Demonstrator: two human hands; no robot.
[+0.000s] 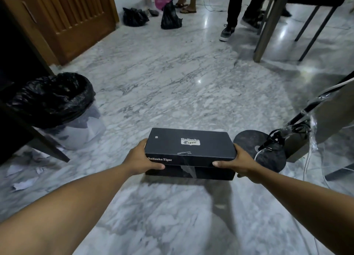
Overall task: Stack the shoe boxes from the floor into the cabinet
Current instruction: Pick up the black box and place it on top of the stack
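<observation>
Head view: one black shoe box [189, 147] w/ lid on sits low over the marble floor [172, 82], right in front of the person. Can't tell if it's resting on the floor or just lifted; there's shadow under it.

Progress: early for this box, imo. It's been taken hold of but isn't in any cabinet yet. No other shoe boxes show on the floor, and no stacked boxes are visible, so how many are done vs left can't be judged. A brown slatted wooden door [76, 20] stands far left; could be the cabinet, not sure. Left to do: lift, carry, set it in.

Left hand [141, 159] clamps the box's left end, thumb [157, 166] curled onto the near side face; its other fingers are hidden behind the end. Right hand [235, 162] does the same on the right end, thumb [220, 163] on the near face, remaining fingers out of sight. Both grip firmly, box level btwn them.

Nearby: a bin w/ black liner [55, 101] to the left, a dark round base [262, 149] just beside the box on the right.
</observation>
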